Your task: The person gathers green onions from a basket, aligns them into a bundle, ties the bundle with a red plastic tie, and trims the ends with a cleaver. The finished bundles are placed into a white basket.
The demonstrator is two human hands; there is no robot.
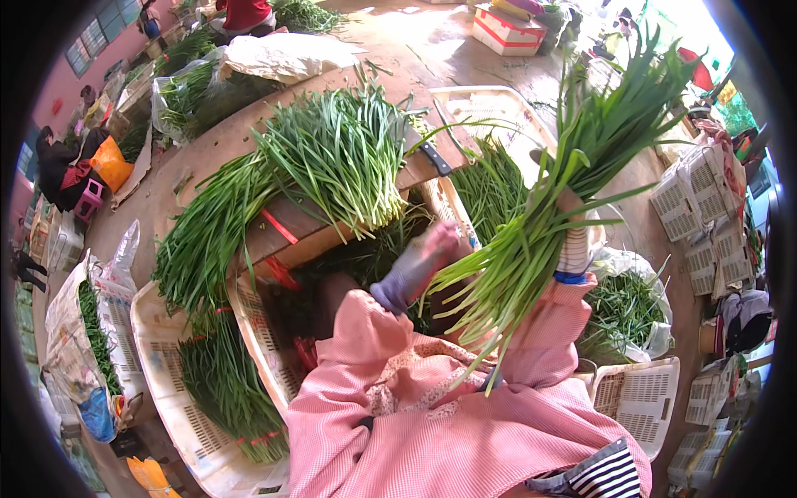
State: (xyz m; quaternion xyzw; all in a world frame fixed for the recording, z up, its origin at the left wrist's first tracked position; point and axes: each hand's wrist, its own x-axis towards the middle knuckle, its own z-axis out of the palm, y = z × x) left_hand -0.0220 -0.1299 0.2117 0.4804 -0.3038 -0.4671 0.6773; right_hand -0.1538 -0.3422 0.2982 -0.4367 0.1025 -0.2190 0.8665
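Right of centre, the right hand (573, 231) pinches green leaves (508, 253), likely to clean them. The left hand (425, 256) is too blurry to tell. Next probably needs plucking.

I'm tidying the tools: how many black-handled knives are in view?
1: the black-handled knife lies on the brown board, just right of the heaped long green leaves. Others may be hidden beneath the leaves.

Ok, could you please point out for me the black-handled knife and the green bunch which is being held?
Black-handled knife (436, 158): head view, on its handle.
Held green bunch (525, 242): head view, on its pale stems.
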